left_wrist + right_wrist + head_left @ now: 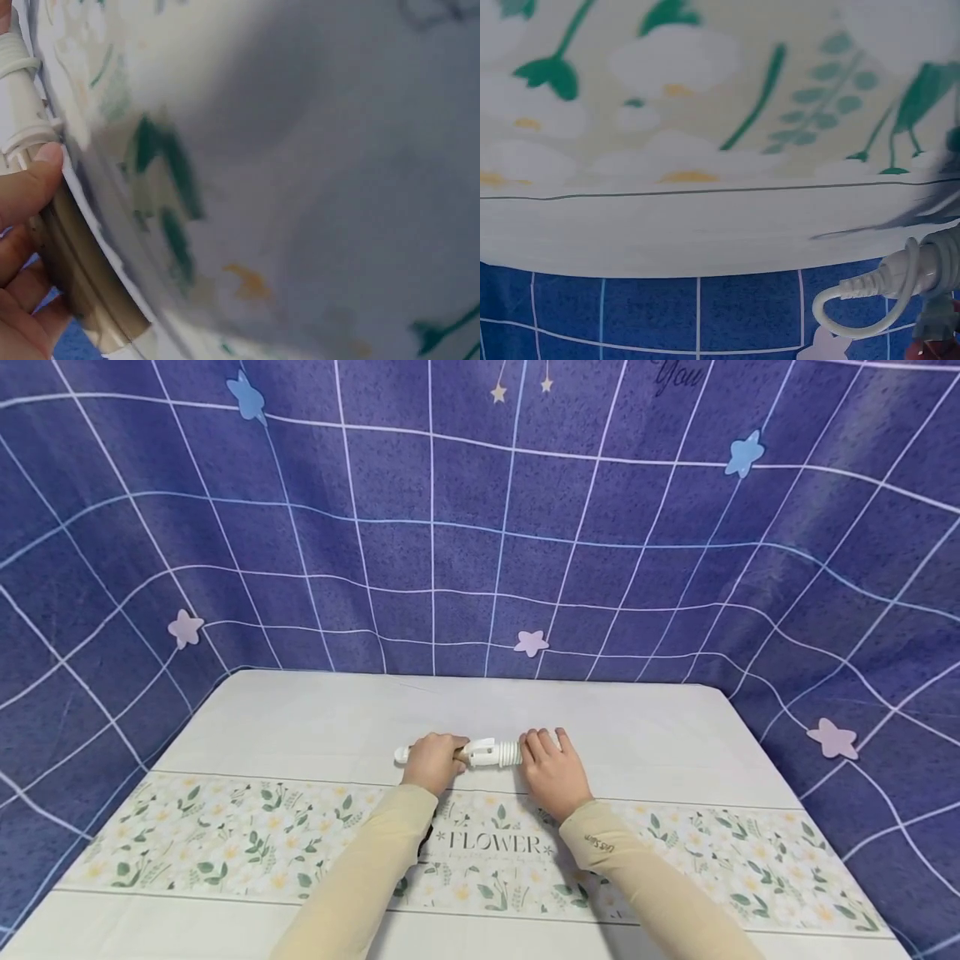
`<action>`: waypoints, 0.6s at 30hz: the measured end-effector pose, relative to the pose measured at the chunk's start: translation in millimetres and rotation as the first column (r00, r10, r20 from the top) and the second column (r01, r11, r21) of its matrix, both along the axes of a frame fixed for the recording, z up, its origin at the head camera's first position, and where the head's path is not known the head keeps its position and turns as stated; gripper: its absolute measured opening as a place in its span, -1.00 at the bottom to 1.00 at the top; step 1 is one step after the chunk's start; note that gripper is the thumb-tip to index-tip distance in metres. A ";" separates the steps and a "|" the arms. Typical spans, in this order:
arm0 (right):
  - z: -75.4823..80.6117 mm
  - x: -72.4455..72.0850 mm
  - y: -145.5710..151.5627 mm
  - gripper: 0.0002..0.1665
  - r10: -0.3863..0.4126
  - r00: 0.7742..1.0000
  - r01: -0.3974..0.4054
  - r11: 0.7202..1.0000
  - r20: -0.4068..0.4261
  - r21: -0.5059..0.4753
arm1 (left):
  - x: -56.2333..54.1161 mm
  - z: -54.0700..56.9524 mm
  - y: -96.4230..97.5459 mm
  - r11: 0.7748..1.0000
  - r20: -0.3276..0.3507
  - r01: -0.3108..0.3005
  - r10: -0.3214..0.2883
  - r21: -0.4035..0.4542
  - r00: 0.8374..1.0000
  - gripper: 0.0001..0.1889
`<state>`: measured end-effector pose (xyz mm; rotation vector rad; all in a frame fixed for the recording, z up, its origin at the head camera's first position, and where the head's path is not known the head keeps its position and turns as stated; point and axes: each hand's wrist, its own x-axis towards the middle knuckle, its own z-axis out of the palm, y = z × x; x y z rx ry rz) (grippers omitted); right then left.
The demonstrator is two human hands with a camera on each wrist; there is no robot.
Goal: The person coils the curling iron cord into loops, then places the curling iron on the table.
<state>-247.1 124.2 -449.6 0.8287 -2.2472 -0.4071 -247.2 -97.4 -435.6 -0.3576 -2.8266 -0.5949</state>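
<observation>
A curling iron [482, 753] with a white handle and a gold barrel [86, 262] lies crosswise in the head view, its white tip pointing left. My left hand [433, 763] grips the barrel, with the thumb [41, 180] along it near the handle in the left wrist view. White cord [510, 754] is wound in several turns around the handle. My right hand [553, 777] holds the handle's right end. In the right wrist view, the cord loops out from the end sleeve [862, 285]; only small parts of the fingers show at the lower right corner.
A white tablecloth [330, 710] with a band of printed flowers and the word FLOWER covers the table. Behind and beside it hangs a blue cloth [465, 552] with a white grid and stars.
</observation>
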 end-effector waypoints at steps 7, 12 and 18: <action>-1.5 1.8 1.3 -0.42 -0.056 0.993 0.061 0.997 0.101 -0.049 | 1.3 -3.6 -4.0 0.999 0.076 0.027 -0.029 0.035 0.997 -0.46; -6.4 -1.9 7.3 -0.34 -0.044 0.985 0.066 0.990 0.170 -0.127 | 4.2 2.9 -9.8 0.996 0.169 0.081 -0.085 0.032 0.982 -0.34; -5.6 -6.3 17.9 -0.26 -0.048 0.924 0.150 0.958 0.380 -0.245 | 10.8 9.5 -10.5 0.992 0.141 0.126 -0.120 -0.028 0.983 -0.22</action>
